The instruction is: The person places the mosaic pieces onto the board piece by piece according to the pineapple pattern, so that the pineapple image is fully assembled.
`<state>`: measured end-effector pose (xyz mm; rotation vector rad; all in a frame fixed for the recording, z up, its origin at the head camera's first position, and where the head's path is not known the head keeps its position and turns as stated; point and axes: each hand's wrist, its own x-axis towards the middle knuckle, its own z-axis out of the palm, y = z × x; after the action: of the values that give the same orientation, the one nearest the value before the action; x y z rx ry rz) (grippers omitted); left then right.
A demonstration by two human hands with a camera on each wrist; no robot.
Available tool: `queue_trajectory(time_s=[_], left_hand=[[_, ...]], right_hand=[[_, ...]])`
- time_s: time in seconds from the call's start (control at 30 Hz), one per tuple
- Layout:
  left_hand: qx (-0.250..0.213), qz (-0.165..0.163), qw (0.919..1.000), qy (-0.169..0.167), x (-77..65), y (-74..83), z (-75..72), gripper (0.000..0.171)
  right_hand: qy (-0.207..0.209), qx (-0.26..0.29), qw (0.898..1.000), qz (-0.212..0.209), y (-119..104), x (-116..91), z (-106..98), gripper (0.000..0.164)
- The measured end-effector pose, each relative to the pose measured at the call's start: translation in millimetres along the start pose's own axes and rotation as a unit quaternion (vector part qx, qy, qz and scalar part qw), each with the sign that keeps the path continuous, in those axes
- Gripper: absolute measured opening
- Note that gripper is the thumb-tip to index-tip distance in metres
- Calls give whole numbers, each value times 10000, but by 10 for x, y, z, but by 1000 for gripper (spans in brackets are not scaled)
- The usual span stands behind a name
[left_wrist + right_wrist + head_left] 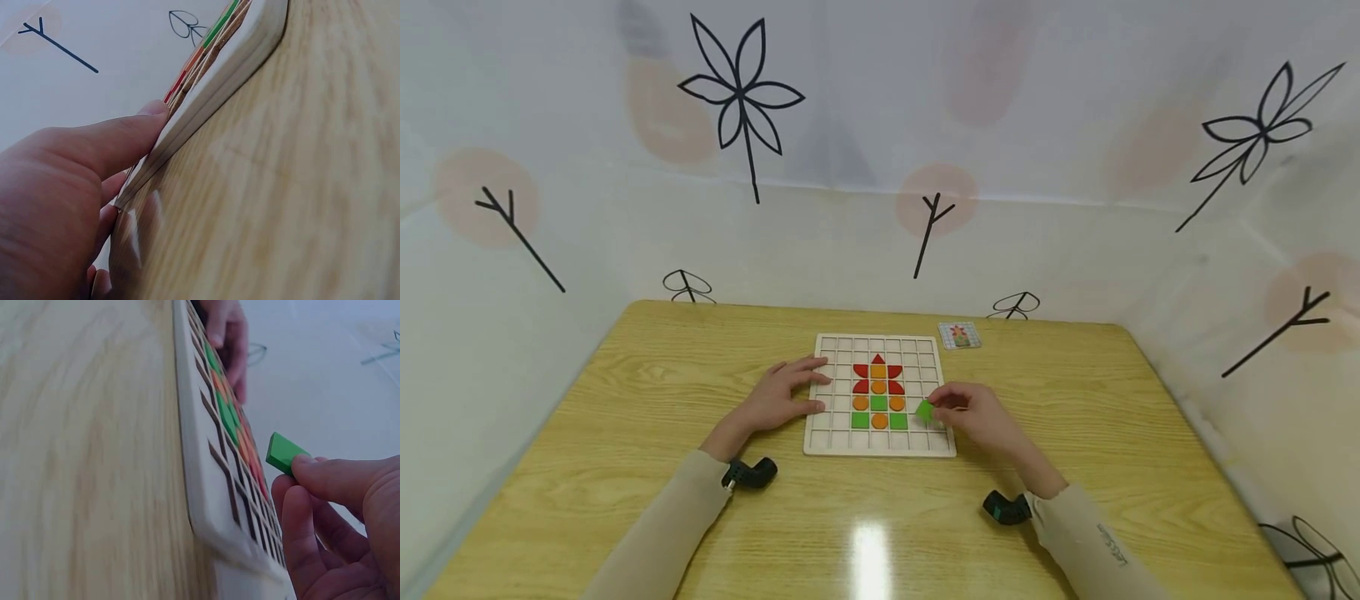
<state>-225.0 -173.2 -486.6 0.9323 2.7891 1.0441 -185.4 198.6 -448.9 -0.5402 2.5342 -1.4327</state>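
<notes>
A pale wooden grid board [842, 440] lies flat on the table. In its middle columns sit a red triangle [877, 360], several red rounded pieces [861, 387], an orange square [878, 372], several orange discs [879, 422] and green squares [861, 421]. My left hand [782, 396] rests at the board's left edge, fingers spread over the rim; its thumb [134, 134] touches the edge in the left wrist view. Between thumb and fingers, my right hand [981, 414] pinches a loose green square tile [285, 453], tilted above the board's right side.
A small picture card [959, 336] with a similar coloured pattern lies beyond the board's upper right corner. The wooden table [805, 533] ends at a white printed backdrop [850, 250]. A black wrist device [752, 473] sits below each hand.
</notes>
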Motion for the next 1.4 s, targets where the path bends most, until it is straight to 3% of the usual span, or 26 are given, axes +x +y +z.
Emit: queue_trajectory(time_s=[0.27, 0.47, 0.83, 1.2, 1.4], left_hand=[[-29, 32, 10000, -15, 2, 6, -1, 44], [-34, -2, 10000, -27, -13, 12, -9, 43], [-39, 21, 10000, -29, -1, 36, -19, 43], [2, 45, 10000, 15, -7, 55, -27, 43], [-4, -81, 10000, -44, 2, 28, -20, 43]], right_hand=[[-383, -162, 9974, -593, -128, 81, 343, 10], [-588, -288, 9949, -774, -194, 87, 465, 10], [-841, -390, 9910, -968, -172, 136, 533, 11], [-949, -353, 9915, -822, -183, 151, 526, 11], [-1010, -522, 9891, -939, -206, 179, 509, 12]])
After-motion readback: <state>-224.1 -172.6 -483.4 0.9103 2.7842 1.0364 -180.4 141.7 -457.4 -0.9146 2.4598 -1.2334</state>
